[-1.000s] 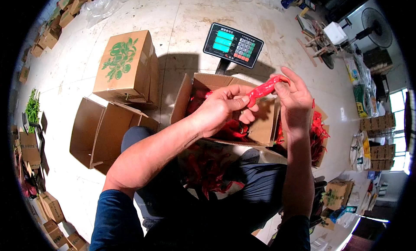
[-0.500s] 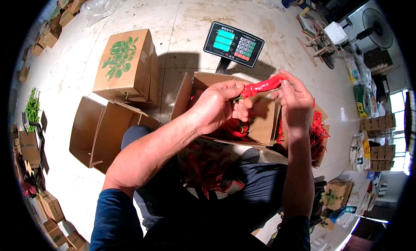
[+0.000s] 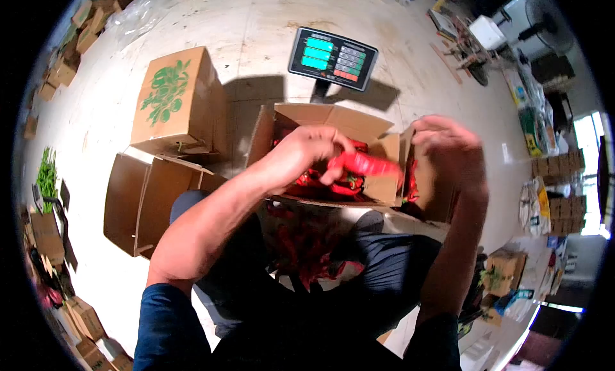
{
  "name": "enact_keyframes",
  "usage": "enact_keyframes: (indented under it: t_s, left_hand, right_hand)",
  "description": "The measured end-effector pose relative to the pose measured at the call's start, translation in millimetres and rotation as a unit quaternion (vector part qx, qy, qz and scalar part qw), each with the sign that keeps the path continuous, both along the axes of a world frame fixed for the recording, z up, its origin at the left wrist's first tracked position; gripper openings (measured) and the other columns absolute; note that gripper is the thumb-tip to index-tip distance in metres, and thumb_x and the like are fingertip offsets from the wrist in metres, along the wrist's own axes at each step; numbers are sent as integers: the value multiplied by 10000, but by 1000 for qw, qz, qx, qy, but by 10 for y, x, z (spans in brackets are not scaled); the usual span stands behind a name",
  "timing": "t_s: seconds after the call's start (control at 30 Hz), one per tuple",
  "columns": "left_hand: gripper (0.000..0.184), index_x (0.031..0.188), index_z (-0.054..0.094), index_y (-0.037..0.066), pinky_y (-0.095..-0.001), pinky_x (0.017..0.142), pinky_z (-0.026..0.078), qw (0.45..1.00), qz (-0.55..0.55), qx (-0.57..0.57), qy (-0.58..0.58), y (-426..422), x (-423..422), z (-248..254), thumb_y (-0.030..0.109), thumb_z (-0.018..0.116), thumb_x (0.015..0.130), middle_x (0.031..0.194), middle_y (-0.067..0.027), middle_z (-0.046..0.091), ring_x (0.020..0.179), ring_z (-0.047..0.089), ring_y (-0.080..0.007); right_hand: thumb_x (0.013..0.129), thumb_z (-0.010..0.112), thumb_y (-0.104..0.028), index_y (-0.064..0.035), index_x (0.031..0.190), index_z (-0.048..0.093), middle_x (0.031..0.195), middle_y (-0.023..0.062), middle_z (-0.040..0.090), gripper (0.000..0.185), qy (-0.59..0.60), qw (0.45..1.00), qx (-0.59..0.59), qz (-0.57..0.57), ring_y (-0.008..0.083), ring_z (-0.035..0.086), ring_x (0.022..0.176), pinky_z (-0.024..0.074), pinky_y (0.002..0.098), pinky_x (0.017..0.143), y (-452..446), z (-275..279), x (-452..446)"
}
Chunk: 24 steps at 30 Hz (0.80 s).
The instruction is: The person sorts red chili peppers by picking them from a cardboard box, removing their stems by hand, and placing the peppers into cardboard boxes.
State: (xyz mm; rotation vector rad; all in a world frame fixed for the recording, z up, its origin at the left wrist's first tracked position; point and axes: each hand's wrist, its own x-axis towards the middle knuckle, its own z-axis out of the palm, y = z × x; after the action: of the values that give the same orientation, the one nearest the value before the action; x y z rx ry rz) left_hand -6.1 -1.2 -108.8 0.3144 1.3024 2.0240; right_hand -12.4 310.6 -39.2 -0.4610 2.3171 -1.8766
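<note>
My left hand (image 3: 311, 154) is closed on one end of a red pepper (image 3: 368, 166), blurred by motion, over an open cardboard box (image 3: 333, 115) with red peppers inside. To the right, my right hand (image 3: 448, 143) is apart from the pepper, above a second open box (image 3: 439, 195) that also holds red peppers. Motion smears its fingers, so their state is unclear. More red peppers (image 3: 307, 249) lie low between my legs, in shadow.
A scale display (image 3: 333, 58) stands behind the boxes. At the left are a closed box with a green print (image 3: 170, 102) and an open box (image 3: 125, 204). Green produce (image 3: 47, 172) lies far left; a fan (image 3: 548, 22) stands far right.
My right hand has let go of the pepper's tip and moved right. My left hand has lowered slightly, and the pepper now points right and down. The whole view has shifted a little.
</note>
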Motion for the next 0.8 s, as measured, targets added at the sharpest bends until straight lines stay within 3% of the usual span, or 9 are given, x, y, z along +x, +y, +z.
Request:
enact_keyframes:
  t_s: [0.07,0.2,0.3,0.4,0.47,0.53,0.6,0.67,0.8]
  left_hand:
    - [270,1057,679,17,-378,742,522,908,-124,-184,356,-68,130,107,209,582,893,838,-167,696,786,682,-278]
    - [397,1068,696,61,-424,791,528,763,-336,-346,430,0,423,56,417,669,892,1003,-147,704,943,663,-355]
    - [300,1017,702,50,-424,739,532,786,-347,-323,396,147,431,155,327,679,902,959,-148,701,893,671,-337]
    - [266,1048,698,41,-399,750,547,828,-276,-303,382,233,409,229,253,710,887,969,-148,702,906,679,-328]
    - [277,1073,691,43,-398,757,551,843,-231,-286,393,313,415,219,246,711,886,978,-151,698,902,679,-331]
    - [298,1100,680,53,-410,757,550,849,-202,-256,416,360,419,183,273,691,899,977,-162,687,880,674,-341]
    - [346,1160,662,57,-405,814,553,856,-216,-251,397,421,433,169,276,698,894,1044,-156,682,951,668,-334]
    - [362,1187,649,61,-412,821,551,857,-235,-247,386,462,447,141,273,696,898,1052,-159,678,967,664,-336]
    - [392,1247,607,65,-420,824,544,846,-270,-235,396,476,407,52,269,668,918,1070,-158,671,967,662,-329]
  right_hand:
    - [914,644,-228,61,1241,566,1123,119,665,444,47,996,-3,-75,156,638,904,515,275,782,309,122,126]
    - [890,647,-303,56,1245,562,1099,100,667,513,-4,967,34,-252,152,634,901,503,281,785,683,246,200]
    - [887,686,-271,83,1305,501,1074,120,666,578,-40,981,58,-180,157,652,909,539,300,830,905,263,94]
    - [842,733,-270,105,1339,445,1192,175,627,686,-119,953,256,-110,217,632,1056,513,331,919,1154,-181,-230]
    - [753,804,-379,56,1384,424,1245,211,614,855,-17,895,427,-130,313,604,1126,483,396,957,1389,-984,-356]
    - [733,813,-398,51,1476,281,1404,275,487,1018,-104,858,488,-121,374,497,1286,416,429,1061,1880,-2121,-544]
    - [734,802,-418,37,1525,117,1488,301,365,1142,-238,852,456,-97,394,431,1345,393,416,1092,1790,-2269,-350]
    - [766,770,-414,22,1532,10,1519,309,299,1163,-333,774,517,-152,415,399,1362,377,416,1110,1736,-2615,-293]
    - [886,635,-348,-17,1536,-94,1571,325,125,1031,-436,727,497,-186,415,303,1423,315,435,1148,1868,-3372,-331]
